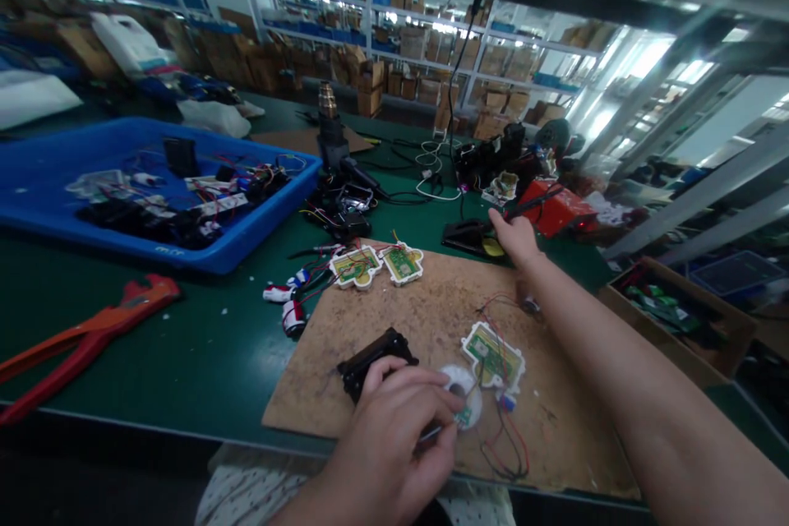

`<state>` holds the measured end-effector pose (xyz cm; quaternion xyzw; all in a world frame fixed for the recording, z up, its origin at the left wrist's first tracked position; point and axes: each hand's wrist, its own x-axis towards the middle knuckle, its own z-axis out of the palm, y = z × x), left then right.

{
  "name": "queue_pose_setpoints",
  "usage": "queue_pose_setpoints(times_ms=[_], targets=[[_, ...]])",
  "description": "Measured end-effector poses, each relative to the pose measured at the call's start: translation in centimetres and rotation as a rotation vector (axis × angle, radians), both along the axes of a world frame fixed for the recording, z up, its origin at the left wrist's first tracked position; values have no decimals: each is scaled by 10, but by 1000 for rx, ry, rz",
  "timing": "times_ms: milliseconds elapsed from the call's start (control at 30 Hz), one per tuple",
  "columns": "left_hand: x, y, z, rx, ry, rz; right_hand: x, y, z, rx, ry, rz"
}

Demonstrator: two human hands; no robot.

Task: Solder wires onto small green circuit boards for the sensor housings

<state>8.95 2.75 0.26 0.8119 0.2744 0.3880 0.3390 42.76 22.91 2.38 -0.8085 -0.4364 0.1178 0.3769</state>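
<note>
My left hand (394, 427) rests closed at the near edge of a brown work board (431, 320), pinching a thin wire-like piece next to a white round part (459, 386). A small green circuit board in a white frame (493, 355) with red and black wires lies just right of it. A black plastic part (373, 357) sits beside my fingers. My right hand (514, 238) reaches far across the board, closed round a soldering iron handle (533, 205) by its black stand (468, 234).
Two more framed circuit boards (379, 265) lie at the board's far edge. A blue tray (154, 181) of wired parts stands at left, an orange tool (92, 329) near the table's front. A red box (558, 209) and a cardboard box (678, 312) sit at right.
</note>
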Motion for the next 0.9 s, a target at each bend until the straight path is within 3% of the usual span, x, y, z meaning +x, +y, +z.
queue_pose_setpoints(times_ms=[100, 200, 333, 367, 433, 467, 533, 633, 700, 767, 900], targets=[[-5, 0, 7, -27, 64, -47, -11, -7, -9, -79, 61, 45], [-20, 3, 14, 31, 117, -80, -15, -43, -1, -130, 99, 134], [-51, 10, 19, 190, 295, -28, -24, -136, 30, -132, 63, 333], [-57, 12, 17, 233, 354, -19, -29, -163, 37, -143, 37, 440], [-64, 14, 12, 302, 438, -5, -42, -214, 47, -177, -157, 784], [-65, 16, 9, 328, 456, -7, -50, -237, 48, -202, -198, 847], [-62, 21, 4, 355, 447, -34, -71, -272, 42, -265, -220, 806], [-53, 32, 5, 323, 410, -97, -105, -304, 13, -275, -285, 520], [-50, 41, 12, 243, 454, -161, -123, -314, -9, -255, -329, 378], [-49, 48, 22, 164, 532, -245, -134, -317, -27, -216, -316, 333], [-50, 59, 37, 108, 601, -370, -132, -314, -34, 0, -14, 328]])
